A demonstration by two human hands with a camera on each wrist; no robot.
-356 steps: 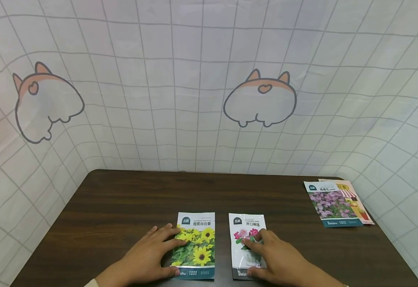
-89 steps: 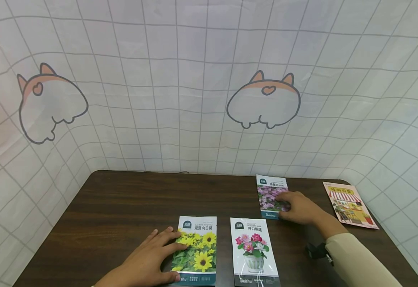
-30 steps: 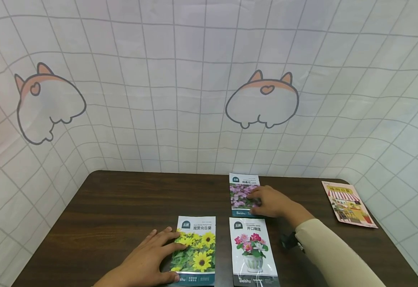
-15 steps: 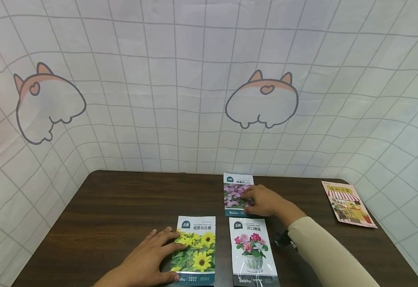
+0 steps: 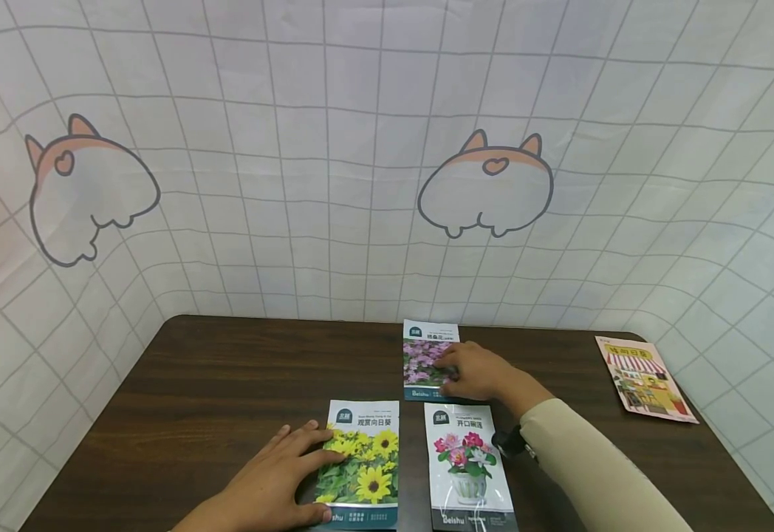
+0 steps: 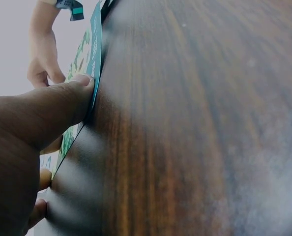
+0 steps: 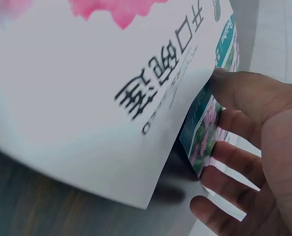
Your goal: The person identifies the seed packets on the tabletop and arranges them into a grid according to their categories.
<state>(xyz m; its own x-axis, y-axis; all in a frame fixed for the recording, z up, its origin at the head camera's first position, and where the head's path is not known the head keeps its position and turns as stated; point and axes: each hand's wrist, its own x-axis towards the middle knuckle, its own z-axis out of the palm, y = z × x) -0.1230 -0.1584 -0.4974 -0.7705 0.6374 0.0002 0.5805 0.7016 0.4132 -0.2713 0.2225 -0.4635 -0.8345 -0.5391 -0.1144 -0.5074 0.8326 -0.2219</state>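
My left hand rests on the left edge of a seed packet with yellow flowers, fingers spread flat. In the left wrist view its thumb lies on the packet's teal bottom band. My right hand is at the back, its fingertips on the right side of a purple-flower seed packet. In the right wrist view its fingers are loosely extended over that packet, and the thumb touches near its bottom edge. A lotus seed packet lies in front, just below the purple one, untouched by either hand's fingers.
A pink packet with a striped awning picture lies at the right rear of the dark wooden table. White gridded cloth surrounds the table's back and sides. A dark wrist device hangs over the lotus packet's right edge.
The purple-flower packet has come off the pink packet and slid left with my right hand, now behind the lotus packet. The right hand left the lotus packet earlier. My left hand has stayed put.
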